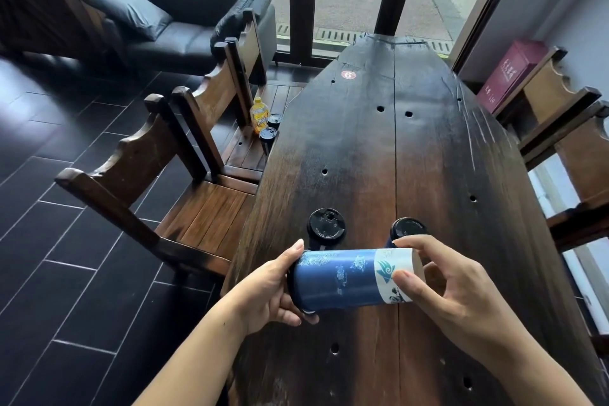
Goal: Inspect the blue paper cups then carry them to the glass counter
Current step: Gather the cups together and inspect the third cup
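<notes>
A blue paper cup (342,278) with white flower prints and a white band near its base lies sideways in the air above the dark wooden table (379,142). My left hand (267,290) grips its black-lidded end on the left. My right hand (451,287) pinches the white base end between thumb and fingers. Behind it two more blue cups with black lids stand upright on the table: one (326,228) at the left, another (407,230) partly hidden by my right fingers.
Wooden chairs (171,168) line the table's left side; on one seat stand a yellow bottle (259,114) and two dark lidded cups (270,132). More chairs and a red box (509,76) are at the right. A black sofa (184,26) stands by the window.
</notes>
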A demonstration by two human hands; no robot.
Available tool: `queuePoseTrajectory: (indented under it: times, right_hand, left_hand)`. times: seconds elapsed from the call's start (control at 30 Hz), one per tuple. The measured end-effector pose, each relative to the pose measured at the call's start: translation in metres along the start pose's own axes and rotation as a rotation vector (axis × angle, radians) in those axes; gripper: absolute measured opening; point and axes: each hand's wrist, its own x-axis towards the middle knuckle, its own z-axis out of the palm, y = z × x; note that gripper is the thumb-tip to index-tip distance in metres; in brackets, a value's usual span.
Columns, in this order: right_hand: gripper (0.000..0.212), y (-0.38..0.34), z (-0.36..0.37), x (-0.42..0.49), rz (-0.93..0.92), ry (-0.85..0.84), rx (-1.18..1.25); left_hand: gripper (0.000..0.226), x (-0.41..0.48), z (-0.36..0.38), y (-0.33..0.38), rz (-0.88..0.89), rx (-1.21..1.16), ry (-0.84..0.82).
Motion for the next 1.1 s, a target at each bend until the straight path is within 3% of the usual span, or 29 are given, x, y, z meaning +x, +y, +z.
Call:
queuePoseTrajectory:
  times: [0.23, 0.4, 0.5, 0.63, 0.7, 0.77, 0.87, 1.1]
  right_hand:
    - [0.062, 0.009, 0.003, 0.000, 0.086, -0.025, 0.135]
    - [0.059, 0.009, -0.001, 0.002, 0.165, 0.040, 0.179]
    - [0.043, 0.011, -0.001, 0.003, 0.188, 0.047, 0.197]
    - [0.029, 0.006, 0.000, 0.001, 0.168, 0.027, 0.210]
    - [0.037, 0.003, -0.001, -0.002, 0.137, 0.035, 0.176]
    - [0.044, 0.000, -0.002, -0.004, 0.103, 0.036, 0.142]
    - [0.048, -0.001, -0.003, -0.006, 0.055, 0.017, 0.079]
    - [0.051, -0.004, -0.004, -0.009, 0.017, 0.010, -0.015]
  left_hand:
    - [0.063, 0.000, -0.002, -0.006, 0.186, -0.178, -0.055]
    - [0.085, 0.001, 0.002, -0.012, 0.308, -0.288, -0.084]
    - [0.087, 0.000, 0.004, -0.016, 0.346, -0.304, -0.097]
    - [0.080, -0.004, 0.004, -0.015, 0.296, -0.290, -0.096]
    - [0.071, -0.004, 0.004, -0.011, 0.218, -0.231, -0.041]
    - [0.077, -0.005, 0.002, -0.008, 0.109, -0.170, -0.016]
    - [0.079, -0.007, 0.001, -0.005, 0.004, -0.072, -0.090]
    - [0.077, -0.006, 0.004, -0.007, -0.001, -0.066, -0.151]
